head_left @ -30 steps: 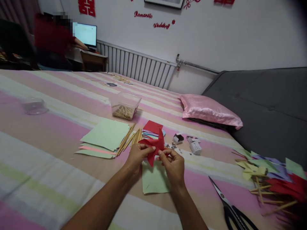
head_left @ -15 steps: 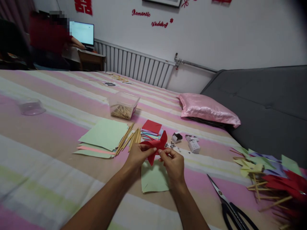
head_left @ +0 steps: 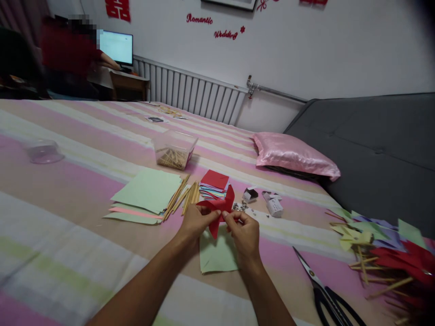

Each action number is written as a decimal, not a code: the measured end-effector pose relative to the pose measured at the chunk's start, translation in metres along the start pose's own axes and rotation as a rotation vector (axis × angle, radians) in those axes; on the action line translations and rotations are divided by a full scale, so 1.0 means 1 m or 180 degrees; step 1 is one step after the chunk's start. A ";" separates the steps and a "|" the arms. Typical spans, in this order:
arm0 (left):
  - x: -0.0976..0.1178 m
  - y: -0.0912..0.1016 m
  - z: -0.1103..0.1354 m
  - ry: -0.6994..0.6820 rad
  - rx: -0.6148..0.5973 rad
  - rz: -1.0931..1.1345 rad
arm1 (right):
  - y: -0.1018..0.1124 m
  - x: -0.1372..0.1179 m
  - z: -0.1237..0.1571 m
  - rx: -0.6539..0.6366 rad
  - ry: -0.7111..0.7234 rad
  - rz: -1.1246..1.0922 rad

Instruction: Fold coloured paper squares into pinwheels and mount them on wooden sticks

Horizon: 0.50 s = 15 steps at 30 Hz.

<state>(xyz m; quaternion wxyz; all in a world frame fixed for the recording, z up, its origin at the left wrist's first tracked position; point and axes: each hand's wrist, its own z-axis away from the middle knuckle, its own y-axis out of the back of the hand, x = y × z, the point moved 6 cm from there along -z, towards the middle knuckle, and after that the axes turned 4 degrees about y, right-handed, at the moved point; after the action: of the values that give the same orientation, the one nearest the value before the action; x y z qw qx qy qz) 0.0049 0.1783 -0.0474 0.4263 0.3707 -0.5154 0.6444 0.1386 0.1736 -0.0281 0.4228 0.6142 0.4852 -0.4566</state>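
Both thumbs meet at the middle of a red paper pinwheel (head_left: 215, 222), its folded points sticking out to the left, up and down. My left hand (head_left: 199, 222) is closed on its left side. From the right, my right hand (head_left: 244, 228) pinches it near the centre with finger and thumb; whether a pin sits under the fingertips I cannot make out. Below the hands lies a light green paper square (head_left: 217, 256) on the striped bedspread. Just beyond are a stack of small coloured squares with red on top (head_left: 215, 180) and small metal pins (head_left: 242, 206).
To the left are large green sheets (head_left: 146, 190), wooden sticks (head_left: 192, 197) and a clear tub (head_left: 175, 147) of sticks. Scissors (head_left: 326, 290) and finished pinwheels on sticks (head_left: 401, 258) lie at right. Small boxes (head_left: 273, 204) stand near the pins. A person (head_left: 71, 54) sits at a monitor.
The red pinwheel has turned slightly between my fingers, its lower point shifting down a little. My right hand has moved slightly left; both hands keep their hold.
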 end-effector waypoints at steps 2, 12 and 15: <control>0.000 0.000 -0.001 -0.0007 0.0008 -0.0091 | 0.000 0.001 -0.001 -0.0013 0.0033 -0.0022; 0.005 0.000 -0.001 -0.0182 0.0053 -0.0145 | 0.001 0.006 -0.001 0.0075 0.0116 0.0104; 0.005 0.000 -0.001 -0.0175 0.0042 -0.0167 | 0.002 0.006 0.000 0.0095 0.0081 0.0063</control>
<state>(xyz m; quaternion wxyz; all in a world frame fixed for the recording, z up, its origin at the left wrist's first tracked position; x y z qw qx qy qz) 0.0033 0.1806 -0.0430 0.4263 0.4045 -0.5127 0.6259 0.1410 0.1749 -0.0338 0.4118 0.6310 0.4776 -0.4517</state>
